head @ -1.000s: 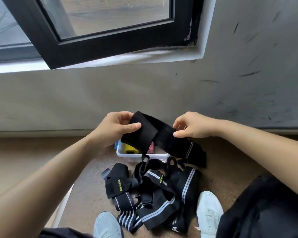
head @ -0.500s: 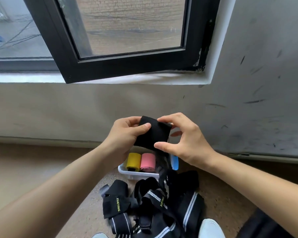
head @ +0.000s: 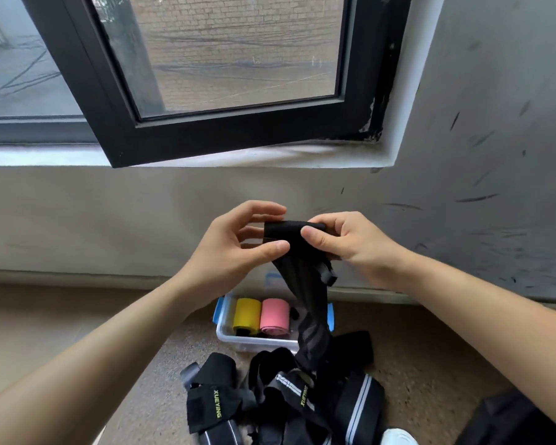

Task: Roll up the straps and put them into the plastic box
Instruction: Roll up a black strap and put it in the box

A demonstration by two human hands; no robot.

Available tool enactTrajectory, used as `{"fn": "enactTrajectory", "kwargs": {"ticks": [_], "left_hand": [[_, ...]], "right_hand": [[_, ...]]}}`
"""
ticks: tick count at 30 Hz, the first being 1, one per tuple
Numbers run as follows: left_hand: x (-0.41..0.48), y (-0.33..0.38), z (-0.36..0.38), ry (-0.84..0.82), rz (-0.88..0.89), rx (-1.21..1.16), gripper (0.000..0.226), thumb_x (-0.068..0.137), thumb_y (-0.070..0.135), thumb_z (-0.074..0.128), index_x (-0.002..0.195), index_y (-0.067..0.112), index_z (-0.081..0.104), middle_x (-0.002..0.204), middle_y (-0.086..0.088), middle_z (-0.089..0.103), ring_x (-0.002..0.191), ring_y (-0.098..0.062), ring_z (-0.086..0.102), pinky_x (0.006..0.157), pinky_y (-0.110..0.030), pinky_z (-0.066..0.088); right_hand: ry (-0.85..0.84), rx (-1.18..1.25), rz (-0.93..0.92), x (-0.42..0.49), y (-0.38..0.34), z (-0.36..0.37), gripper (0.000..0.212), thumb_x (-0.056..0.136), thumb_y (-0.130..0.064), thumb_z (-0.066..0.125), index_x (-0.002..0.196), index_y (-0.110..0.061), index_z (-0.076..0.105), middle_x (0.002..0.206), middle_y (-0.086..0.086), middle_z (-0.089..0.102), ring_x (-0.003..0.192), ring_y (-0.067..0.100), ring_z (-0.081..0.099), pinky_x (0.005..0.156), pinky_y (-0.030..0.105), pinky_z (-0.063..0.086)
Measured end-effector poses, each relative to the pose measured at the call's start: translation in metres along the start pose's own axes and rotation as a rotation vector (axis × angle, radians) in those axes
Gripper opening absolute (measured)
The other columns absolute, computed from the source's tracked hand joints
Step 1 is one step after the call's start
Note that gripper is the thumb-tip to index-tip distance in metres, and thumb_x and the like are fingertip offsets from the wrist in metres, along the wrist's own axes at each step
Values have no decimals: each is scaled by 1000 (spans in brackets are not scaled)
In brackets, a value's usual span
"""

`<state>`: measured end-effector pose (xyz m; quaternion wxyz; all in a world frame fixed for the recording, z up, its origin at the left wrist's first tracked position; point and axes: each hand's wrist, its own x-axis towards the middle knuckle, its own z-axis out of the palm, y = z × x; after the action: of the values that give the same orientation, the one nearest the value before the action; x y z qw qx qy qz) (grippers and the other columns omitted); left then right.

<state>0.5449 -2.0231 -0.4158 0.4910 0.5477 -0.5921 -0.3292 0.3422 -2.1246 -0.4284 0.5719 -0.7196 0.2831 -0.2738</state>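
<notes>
The grey wall with its black-framed window filled most of the view, and under it lay a brown, speckled floor. On the floor, close to the person, was a heap of black straps. Just behind it stood the plastic box, with a yellow roll and a pink roll side by side inside. Above the box, in the air, the person held one black strap. Its top end was turned into a small roll, and the rest hung down to the heap. The left hand pinched the roll between thumb and fingers, and the right hand gripped it from the other side. The strap looked soft, light and a little elastic. I think it should be held at the rolled end and kept tight, otherwise the roll may open.
</notes>
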Motion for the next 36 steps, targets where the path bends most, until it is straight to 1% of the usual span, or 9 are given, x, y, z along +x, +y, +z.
{"fn": "enactTrajectory", "kwargs": {"ticks": [3,6,9,14,19,23,26,31,36], "left_hand": [[9,0,-1,9,55,12,34,82,11,82,114,15,73,100,-3,76,91,-28,74,82,-36,63],[15,-1,-4,24,95,75,37,76,25,84,111,17,76,96,-5,77,83,-34,73,78,-44,64],[23,-5,-3,106,116,90,30,77,31,82,104,17,78,88,-6,77,75,-33,74,65,-44,64],[37,-10,4,238,84,87,14,85,28,81,94,17,79,79,-2,76,71,-26,73,58,-40,60],[42,-5,11,225,18,-33,13,87,24,77,95,14,76,77,-11,77,71,-24,75,54,-33,56],[41,2,12,153,-17,-73,12,93,17,73,105,13,74,81,-20,77,75,-38,76,59,-49,61],[37,9,15,122,-14,-133,16,94,10,71,110,10,75,86,-18,78,82,-38,77,69,-54,62],[36,17,22,95,-95,-289,21,96,16,67,114,13,76,96,-13,80,92,-25,78,75,-35,64],[37,15,23,88,-126,-321,22,94,16,68,113,11,76,97,-12,80,93,-21,78,74,-28,62]], "right_hand": [[-58,56,77,8,-4,-5,42,103,-31,52,112,6,69,68,-1,59,54,6,50,50,16,38],[-104,105,157,15,-9,-4,49,106,-38,43,117,0,71,57,-5,57,44,3,46,42,15,34],[-121,134,217,21,-17,-3,52,105,-48,41,98,-8,73,66,-2,65,54,7,59,54,20,45],[-34,105,40,27,-20,-9,25,96,-27,66,118,-15,69,103,14,73,93,21,73,73,37,57],[72,151,-29,30,-19,-11,22,97,-13,66,117,-12,73,100,18,75,89,24,74,73,39,61],[101,188,-50,25,-17,-12,30,90,-27,69,115,-12,76,102,23,76,94,37,75,77,47,59],[146,182,-103,23,-18,-13,24,93,-18,68,112,-6,77,101,35,71,92,46,72,85,60,54],[126,218,-142,18,-18,-20,18,95,-5,65,110,-6,75,101,27,75,94,32,75,87,42,61],[58,241,-129,15,-16,-25,20,92,1,67,110,-4,73,108,27,74,101,31,73,95,39,59]]}}
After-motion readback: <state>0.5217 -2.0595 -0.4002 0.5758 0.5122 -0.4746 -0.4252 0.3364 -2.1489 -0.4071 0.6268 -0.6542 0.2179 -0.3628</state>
